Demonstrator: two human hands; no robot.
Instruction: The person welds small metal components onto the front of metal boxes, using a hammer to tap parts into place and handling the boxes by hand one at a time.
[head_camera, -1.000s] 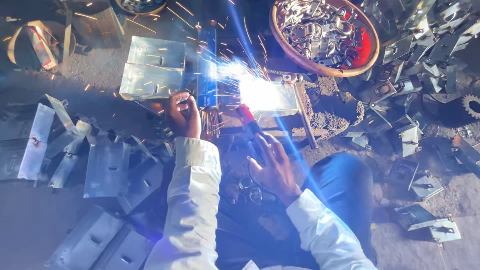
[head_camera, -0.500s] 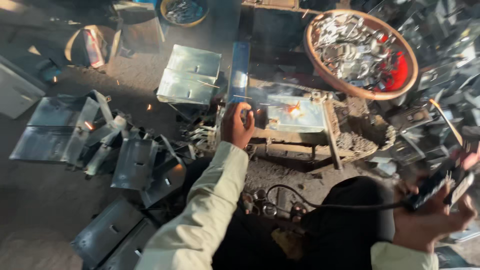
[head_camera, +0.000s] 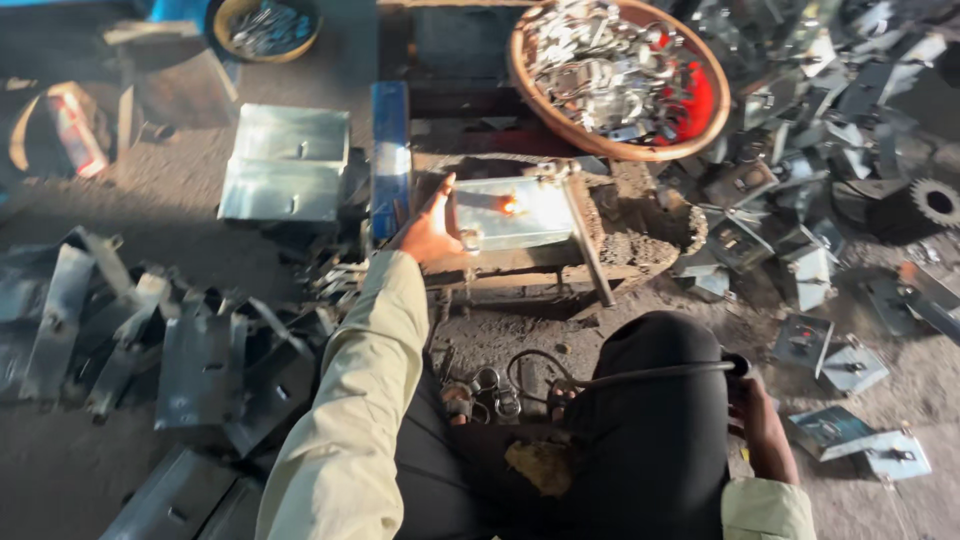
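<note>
Shiny metal plate (head_camera: 505, 213) with a glowing orange weld spot (head_camera: 510, 205) lies on the low welding stand (head_camera: 560, 262), just right of the left hand (head_camera: 432, 228), whose open palm presses its edge. Judgement: keep fingers off the hot spot, steady the cool edge. Right hand (head_camera: 757, 412) beside the knee grips the cable-fed welding holder (head_camera: 738, 366); basket of metal parts (head_camera: 620, 75) beyond.

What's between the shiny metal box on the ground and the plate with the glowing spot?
A blue metal bar stands between the box and the glowing plate, in the head view.

Dusty grey floor (head_camera: 180, 215), hard sunlight, deep shadows
</note>
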